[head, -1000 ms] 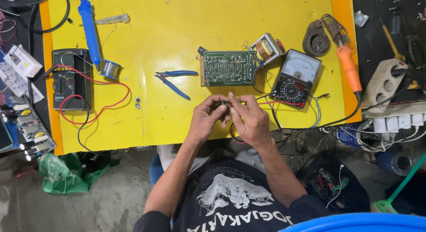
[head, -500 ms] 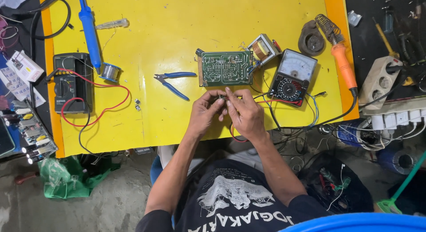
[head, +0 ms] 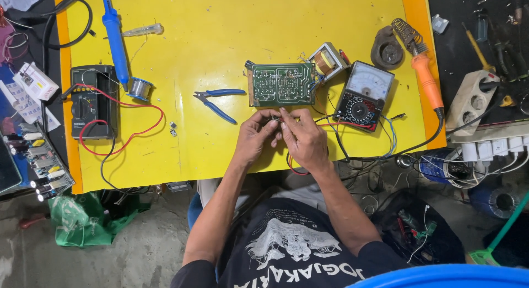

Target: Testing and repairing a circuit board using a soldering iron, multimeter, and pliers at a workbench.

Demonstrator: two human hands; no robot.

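Fingers of left hand (head: 254,138) and right hand (head: 305,140) pinch something tiny together, just below green circuit board (head: 281,84)

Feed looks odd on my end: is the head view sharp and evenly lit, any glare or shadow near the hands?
Head view: sharp, evenly lit; no strong glare on the yellow table; soft shadow under the left hand and right hand; the small part they pinch is too tiny to make out; circuit board is clear.
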